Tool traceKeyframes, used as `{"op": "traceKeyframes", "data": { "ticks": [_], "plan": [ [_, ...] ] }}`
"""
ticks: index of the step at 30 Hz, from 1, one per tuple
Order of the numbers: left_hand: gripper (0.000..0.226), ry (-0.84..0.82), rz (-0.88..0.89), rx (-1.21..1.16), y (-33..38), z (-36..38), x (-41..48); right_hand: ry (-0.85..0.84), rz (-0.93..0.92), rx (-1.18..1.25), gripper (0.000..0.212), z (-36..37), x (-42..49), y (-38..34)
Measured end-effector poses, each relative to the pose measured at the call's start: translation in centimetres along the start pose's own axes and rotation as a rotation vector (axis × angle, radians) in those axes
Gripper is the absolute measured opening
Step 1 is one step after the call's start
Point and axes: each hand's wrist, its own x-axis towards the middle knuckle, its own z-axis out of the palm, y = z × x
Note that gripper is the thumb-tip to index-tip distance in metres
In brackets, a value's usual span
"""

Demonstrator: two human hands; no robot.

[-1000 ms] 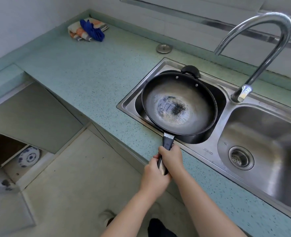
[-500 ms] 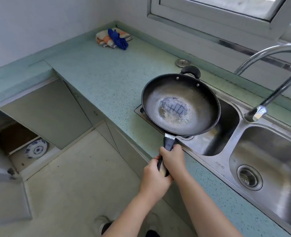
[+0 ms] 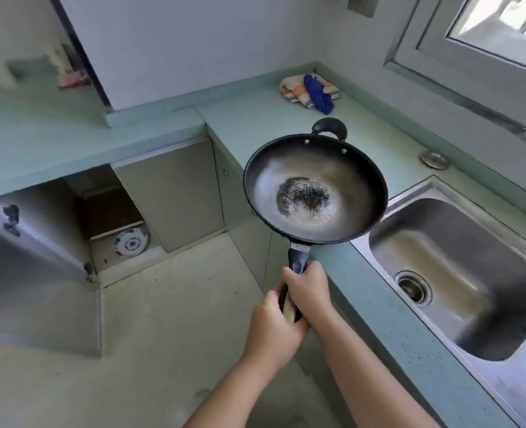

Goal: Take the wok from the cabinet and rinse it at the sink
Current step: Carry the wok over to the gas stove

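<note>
Wok [image 3: 315, 193]: round, dark metal, shallow bowl, glossy rim w/ two rivets. Small black loop grip [image 3: 329, 126] on far side. Centre has a pale, speckled patch, possibly residue or worn coating; can't tell at this res. It is held roughly level in the air above the counter edge, just left of the sink [image 3: 440, 242].

Long handle [image 3: 298, 261]: dark, smooth. Right hand [image 3: 306, 288] is wrapped tight round it nearer the pan; left hand [image 3: 275, 329] is curled round the butt end, touching the right.

Sink: brushed steel basin, round drain [image 3: 413, 287].

Countertop [image 3: 271, 125]: pale green, flecked. Striped cloth [image 3: 295, 89] w/ a blue rag [image 3: 318, 92] sits in the far corner.

Cabinet [image 3: 107, 208] is open, w/ a blue-white plate [image 3: 131, 242] inside.
</note>
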Motion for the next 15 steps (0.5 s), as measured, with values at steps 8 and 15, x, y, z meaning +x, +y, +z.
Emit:
{"op": "traceKeyframes", "data": {
  "ticks": [8, 15],
  "plan": [
    [0.042, 0.171, -0.025, -0.091, -1.2, -11.3, 1.9, -0.155, -0.111, -0.101, 0.033, 11.3, -0.8, -6.4],
    [0.038, 0.342, -0.038, -0.175, -2.8, -20.1, 2.2, -0.300, -0.204, -0.177, 0.025, 21.0, -2.4, -10.3]
  ]
}}
